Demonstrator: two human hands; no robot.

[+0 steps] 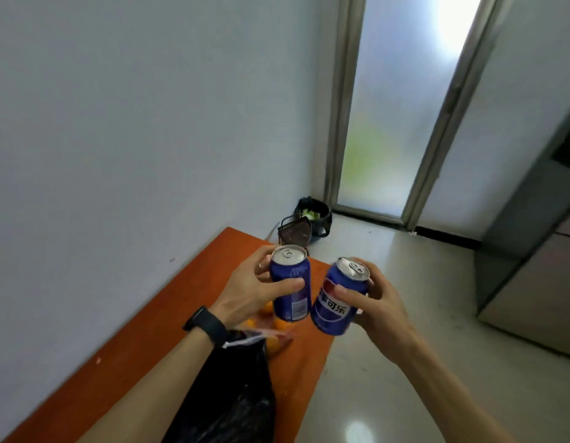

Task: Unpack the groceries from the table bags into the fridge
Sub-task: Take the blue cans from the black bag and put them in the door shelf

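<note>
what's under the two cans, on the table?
Below the left can and right can, oranges lie in a clear bag on the orange table. The black bag and left hand hide the rest.

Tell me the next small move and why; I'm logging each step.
Probably turn right and carry both cans toward the fridge: the left hand holds one can, the right hand another, and its doors look closed.

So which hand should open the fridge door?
Probably the right hand: the fridge stands on that side. But it grips a can, and the left hand grips another can, so neither is free.
</note>
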